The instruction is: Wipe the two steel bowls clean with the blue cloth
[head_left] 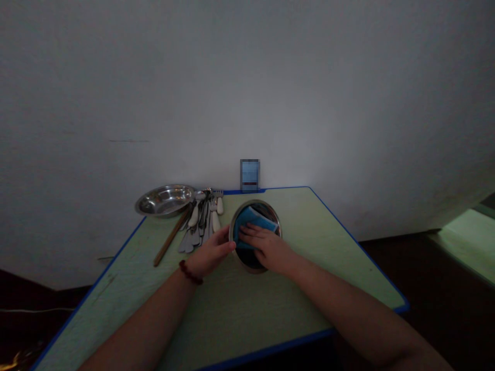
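A round metal bowl stands tilted on the table, its opening facing me. My left hand, with a dark red bead bracelet at the wrist, grips the bowl's left side, thumb at the rim. Inside the bowl, my right hand presses a blue cloth against the inner wall. Its fingers lie together on the cloth, and part of the bowl's inside is hidden behind them. To the left of the bowl lies a pile of metal cutlery, with forks and several white handles among it.
A shallow oval metal dish sits at the table's back left corner. Near it lies a wooden stick. A blurred upright screen leans at the wall. The pale green table has a blue edge.
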Motion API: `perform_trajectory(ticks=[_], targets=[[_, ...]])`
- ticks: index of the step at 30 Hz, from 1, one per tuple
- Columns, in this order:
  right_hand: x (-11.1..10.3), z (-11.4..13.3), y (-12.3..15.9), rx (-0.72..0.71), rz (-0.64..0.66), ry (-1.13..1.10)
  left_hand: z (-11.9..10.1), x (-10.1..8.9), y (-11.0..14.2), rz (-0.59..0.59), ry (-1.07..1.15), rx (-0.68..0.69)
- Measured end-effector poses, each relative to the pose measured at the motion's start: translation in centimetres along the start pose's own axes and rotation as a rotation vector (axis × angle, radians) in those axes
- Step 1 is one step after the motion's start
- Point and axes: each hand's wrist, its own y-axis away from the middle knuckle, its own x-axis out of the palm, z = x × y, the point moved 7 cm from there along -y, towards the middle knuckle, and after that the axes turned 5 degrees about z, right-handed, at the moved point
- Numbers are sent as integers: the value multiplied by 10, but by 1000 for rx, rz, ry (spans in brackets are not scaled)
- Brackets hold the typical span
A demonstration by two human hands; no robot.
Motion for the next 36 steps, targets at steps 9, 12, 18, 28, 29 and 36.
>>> perform_trajectory(ticks=[9,12,18,28,29,36], targets=[[-1,2,0,-2,3,0,0,0,-1,-8,-4,-22],[0,2,-1,-2,16,-2,0,0,-1,-6,-18,-26],[-1,1,-1,12,20,-1,-2,0,0,21,-66,13],[-2,2,0,13,13,-7,0,3,0,81,-82,-6],[-2,1,0,14,14,-7,1,3,0,75,-85,-9],[-1,1,0,5,18,-9,2,-1,2,32,-57,-9]])
